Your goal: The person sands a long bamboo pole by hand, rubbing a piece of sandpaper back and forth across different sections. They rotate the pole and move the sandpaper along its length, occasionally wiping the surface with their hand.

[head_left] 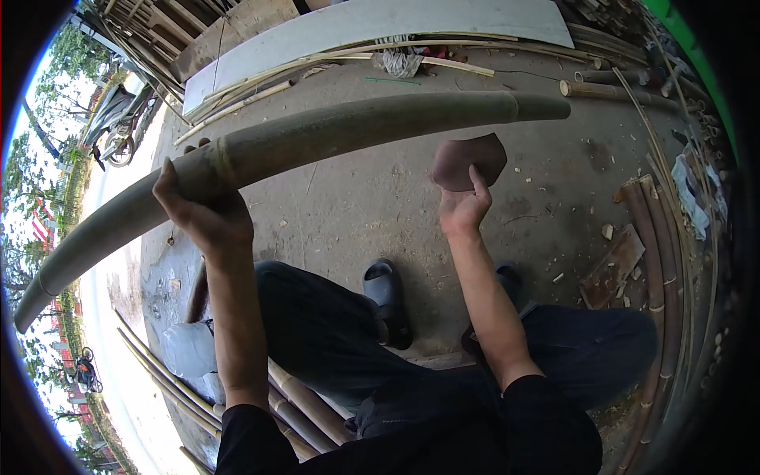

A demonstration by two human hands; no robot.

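Note:
My left hand (207, 215) is wrapped around a thick green-brown bamboo pole (340, 131) close to one of its joint rings. The pole lies aslant across the view, its far end at the upper right and its other end at the lower left. A dark reddish-brown sheet of sandpaper (469, 161), slightly bent, is pinched in my right hand (465, 207), the thumb pressing on its face. Below the pole's right part, the sandpaper is apart from it. The fingers behind the sheet are mostly hidden.
Bamboo poles (651, 245) lie along the right side, and several more (305, 412) lie by my left leg. A plastic water container (188, 348) stands at the left. Behind are thin bamboo strips (317, 63) and a white panel (380, 28). A motorbike (123, 127) is parked outside.

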